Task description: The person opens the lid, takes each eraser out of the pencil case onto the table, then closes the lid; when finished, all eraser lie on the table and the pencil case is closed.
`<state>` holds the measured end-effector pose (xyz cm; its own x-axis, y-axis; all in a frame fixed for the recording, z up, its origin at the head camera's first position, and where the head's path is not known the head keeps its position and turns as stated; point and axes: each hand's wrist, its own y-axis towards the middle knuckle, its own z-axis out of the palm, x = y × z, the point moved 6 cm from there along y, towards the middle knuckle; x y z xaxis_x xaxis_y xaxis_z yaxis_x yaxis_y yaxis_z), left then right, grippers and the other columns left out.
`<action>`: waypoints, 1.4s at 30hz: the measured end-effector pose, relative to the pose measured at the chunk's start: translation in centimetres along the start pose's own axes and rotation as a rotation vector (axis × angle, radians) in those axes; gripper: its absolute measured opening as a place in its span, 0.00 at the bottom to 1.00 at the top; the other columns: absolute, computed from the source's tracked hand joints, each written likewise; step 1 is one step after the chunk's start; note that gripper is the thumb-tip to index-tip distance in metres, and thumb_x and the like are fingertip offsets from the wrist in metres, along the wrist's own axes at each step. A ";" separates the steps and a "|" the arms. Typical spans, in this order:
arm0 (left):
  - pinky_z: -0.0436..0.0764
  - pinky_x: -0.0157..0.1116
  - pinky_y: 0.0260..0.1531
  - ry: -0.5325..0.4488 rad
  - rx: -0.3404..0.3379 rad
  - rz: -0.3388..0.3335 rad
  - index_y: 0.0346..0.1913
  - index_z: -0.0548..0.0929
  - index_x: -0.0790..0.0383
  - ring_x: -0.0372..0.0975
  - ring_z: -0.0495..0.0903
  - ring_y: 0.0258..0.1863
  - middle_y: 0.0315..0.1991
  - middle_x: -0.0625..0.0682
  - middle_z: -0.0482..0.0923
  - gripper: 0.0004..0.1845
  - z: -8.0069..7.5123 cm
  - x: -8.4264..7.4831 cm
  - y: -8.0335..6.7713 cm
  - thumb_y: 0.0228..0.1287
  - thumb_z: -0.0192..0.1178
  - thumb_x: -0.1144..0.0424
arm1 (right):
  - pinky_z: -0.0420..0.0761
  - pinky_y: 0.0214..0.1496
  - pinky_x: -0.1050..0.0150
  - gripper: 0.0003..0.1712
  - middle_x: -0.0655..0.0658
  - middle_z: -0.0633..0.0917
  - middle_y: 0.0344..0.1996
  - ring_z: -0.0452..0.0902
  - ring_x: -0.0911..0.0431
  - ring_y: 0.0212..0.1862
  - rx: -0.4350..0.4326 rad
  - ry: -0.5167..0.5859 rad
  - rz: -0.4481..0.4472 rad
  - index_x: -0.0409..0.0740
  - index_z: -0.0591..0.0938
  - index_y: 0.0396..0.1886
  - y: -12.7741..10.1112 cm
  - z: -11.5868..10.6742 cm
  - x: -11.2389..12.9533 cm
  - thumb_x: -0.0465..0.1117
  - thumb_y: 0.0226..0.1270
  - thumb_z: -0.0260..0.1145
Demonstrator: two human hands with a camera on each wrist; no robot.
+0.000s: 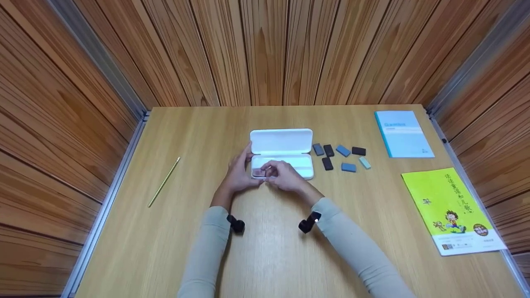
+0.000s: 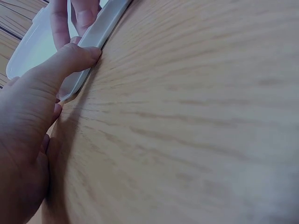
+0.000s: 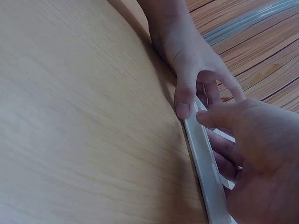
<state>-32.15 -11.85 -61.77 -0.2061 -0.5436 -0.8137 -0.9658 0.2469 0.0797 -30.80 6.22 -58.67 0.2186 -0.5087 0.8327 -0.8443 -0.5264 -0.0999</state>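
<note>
Head view hides the key bit: whatever sits under the right hand (image 1: 285, 176) inside the case (image 1: 281, 142) is covered by fingers, so I can't tell if it's pinching something small in there. Both wrist views are cropped super tight too, mostly tabletop and a sliver of the case rim, and the lid is out of frame in them.

Left hand (image 1: 239, 174) is at the case's left end, fingers curled around the corner. In the left wrist view its thumb (image 2: 70, 60) presses against the near rim where it meets the table, so it's gripping the case. Right hand is just beside it, touching distance, thumb on the near rim and fingers curled over into the tray. It's holding onto that front edge.

The case is white, lying open with the lid flipped back away from the hands, on the table (image 1: 265, 248) right in front of both of them.

Right of the right hand, past the case: a scatter of erasers (image 1: 341, 156), dark and blue. Further right, a blue booklet (image 1: 403, 133) and a green book (image 1: 451, 209). Well off to the left of the left hand, a pencil (image 1: 164, 182). Table is light wood, boxed in by wood plank walls (image 1: 265, 49).
</note>
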 end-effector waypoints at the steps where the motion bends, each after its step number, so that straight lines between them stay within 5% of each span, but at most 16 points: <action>1: 0.50 0.65 0.87 0.001 -0.001 -0.002 0.94 0.50 0.52 0.54 0.73 0.77 0.75 0.56 0.81 0.73 0.0 0.0 0.0 0.51 0.89 0.56 | 0.81 0.47 0.68 0.20 0.38 0.93 0.48 0.87 0.53 0.47 -0.005 0.002 0.001 0.37 0.87 0.65 0.0 0.0 0.0 0.31 0.76 0.71; 7: 0.51 0.66 0.86 -0.001 -0.008 0.017 0.94 0.51 0.54 0.55 0.74 0.76 0.74 0.58 0.82 0.72 -0.1 0.0 0.1 0.51 0.89 0.55 | 0.77 0.39 0.70 0.24 0.36 0.93 0.51 0.84 0.56 0.41 -0.027 0.025 0.025 0.37 0.84 0.72 0.4 0.3 0.3 0.31 0.79 0.70; 12: 0.51 0.68 0.85 -0.013 -0.005 0.028 0.93 0.52 0.55 0.56 0.73 0.77 0.76 0.59 0.81 0.72 0.0 0.0 0.0 0.50 0.88 0.56 | 0.77 0.37 0.73 0.27 0.36 0.95 0.57 0.89 0.56 0.46 -0.026 0.045 0.021 0.36 0.82 0.76 0.7 0.7 0.7 0.32 0.80 0.70; 18: 0.50 0.68 0.85 -0.030 -0.010 0.029 0.93 0.52 0.54 0.57 0.72 0.77 0.75 0.60 0.80 0.72 0.2 0.3 0.0 0.49 0.87 0.57 | 0.75 0.33 0.73 0.23 0.36 0.95 0.51 0.87 0.57 0.39 -0.062 0.034 0.040 0.38 0.85 0.73 0.8 0.7 0.5 0.34 0.82 0.70; 25: 0.51 0.66 0.86 -0.014 -0.005 0.014 0.93 0.52 0.54 0.56 0.73 0.77 0.75 0.59 0.80 0.72 0.0 0.3 0.1 0.50 0.89 0.57 | 0.79 0.41 0.70 0.20 0.39 0.95 0.50 0.91 0.53 0.47 -0.075 0.047 0.002 0.41 0.87 0.68 1.3 0.9 -0.4 0.35 0.81 0.71; 31: 0.51 0.66 0.87 -0.001 -0.001 0.011 0.94 0.51 0.53 0.55 0.73 0.77 0.75 0.57 0.81 0.73 0.0 0.3 0.0 0.50 0.89 0.56 | 0.79 0.40 0.67 0.19 0.43 0.94 0.46 0.86 0.55 0.42 -0.093 0.069 -0.056 0.44 0.88 0.67 1.2 0.4 -1.3 0.36 0.81 0.71; 36: 0.49 0.66 0.88 -0.012 0.005 0.000 0.94 0.51 0.51 0.55 0.71 0.80 0.76 0.57 0.81 0.73 -0.1 0.3 0.1 0.50 0.89 0.56 | 0.80 0.50 0.66 0.19 0.39 0.93 0.51 0.87 0.53 0.48 -0.113 0.108 0.011 0.41 0.87 0.68 -0.2 -1.2 -0.1 0.34 0.82 0.69; 42: 0.48 0.66 0.88 -0.024 0.007 -0.007 0.94 0.51 0.53 0.55 0.72 0.80 0.76 0.58 0.81 0.73 0.1 0.1 0.1 0.49 0.89 0.56 | 0.79 0.53 0.66 0.18 0.36 0.93 0.49 0.85 0.54 0.48 -0.180 0.125 -0.011 0.37 0.88 0.65 -1.5 -3.2 -0.3 0.32 0.79 0.70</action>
<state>-32.25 -11.84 -61.90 -0.1958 -0.5257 -0.8278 -0.9659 0.2491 0.0703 -31.20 9.34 -57.05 0.1758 -0.4093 0.8953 -0.9183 -0.3959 -0.0007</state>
